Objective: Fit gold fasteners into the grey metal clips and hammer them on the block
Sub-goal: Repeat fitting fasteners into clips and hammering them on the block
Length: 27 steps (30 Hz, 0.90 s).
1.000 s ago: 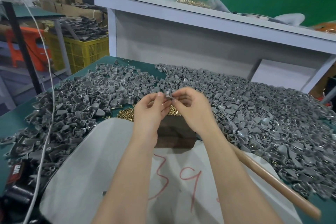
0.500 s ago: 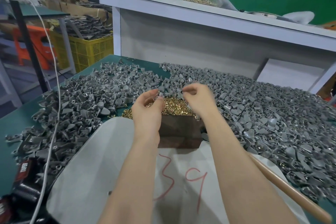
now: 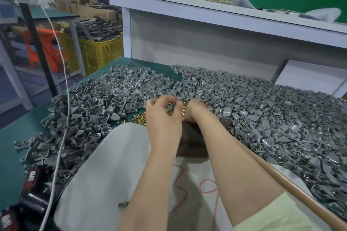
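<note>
While grey clips blanket bench, block sits under my wrists, hammer handle idle beside. Left hand pinches small grey piece, probably clip. Right hand curled into gold fasteners, grasp unclear. Fitting step; next, seat fastener in clip.

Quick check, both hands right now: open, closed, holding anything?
Left hand: fingers pinched on a small grey metal clip.
Right hand: curled down into the heap of small gold fasteners; grip cannot be told.
</note>
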Available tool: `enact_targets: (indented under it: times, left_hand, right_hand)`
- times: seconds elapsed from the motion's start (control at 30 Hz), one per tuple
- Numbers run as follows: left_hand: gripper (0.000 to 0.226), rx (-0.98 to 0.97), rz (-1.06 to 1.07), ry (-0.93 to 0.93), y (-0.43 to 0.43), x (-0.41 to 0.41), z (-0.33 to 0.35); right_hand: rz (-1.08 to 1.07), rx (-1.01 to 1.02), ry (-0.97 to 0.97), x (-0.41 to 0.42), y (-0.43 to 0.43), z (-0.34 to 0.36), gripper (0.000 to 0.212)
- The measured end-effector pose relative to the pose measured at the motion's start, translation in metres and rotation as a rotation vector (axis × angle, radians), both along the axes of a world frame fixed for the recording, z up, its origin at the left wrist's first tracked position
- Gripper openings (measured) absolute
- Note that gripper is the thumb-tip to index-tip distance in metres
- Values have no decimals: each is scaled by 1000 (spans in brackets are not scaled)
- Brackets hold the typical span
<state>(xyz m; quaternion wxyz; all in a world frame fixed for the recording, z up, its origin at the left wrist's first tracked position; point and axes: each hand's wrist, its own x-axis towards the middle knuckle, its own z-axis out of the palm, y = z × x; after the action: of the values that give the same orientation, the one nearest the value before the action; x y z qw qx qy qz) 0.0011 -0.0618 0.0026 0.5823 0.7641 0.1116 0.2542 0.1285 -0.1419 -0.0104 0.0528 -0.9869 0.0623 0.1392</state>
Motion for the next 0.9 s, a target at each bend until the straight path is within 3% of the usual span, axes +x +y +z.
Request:
enact_targets:
  times: [0.27, 0.37, 0.4, 0.47, 0.57, 0.8, 0.9]
  left_hand:
    - [15, 445, -124, 137, -6, -1, -8]
    - [17, 556, -92, 212, -8, -2, -11]
    - [19, 580, -91, 240, -7, -2, -12]
    - [24, 614, -136, 290, -6, -1, -13]
    - [34, 647, -181, 327, -5, -1, -13]
    - [19, 658, -154, 322, -7, -2, -13]
    - [25, 630, -174, 294, -6, -1, -15]
  right_hand:
    - [50, -9, -15, 0, -1, 1, 38]
    - [58, -41, -3, 1, -1, 1, 17]
    - [60, -46, -12, 1, 0, 0, 9]
    - [69, -51, -23, 1, -1, -2, 19]
    - [91, -68, -35, 1, -1, -3, 14]
    - [83, -63, 22, 0, -2, 1, 17]
    - [68, -13, -29, -4, -3, 0, 10]
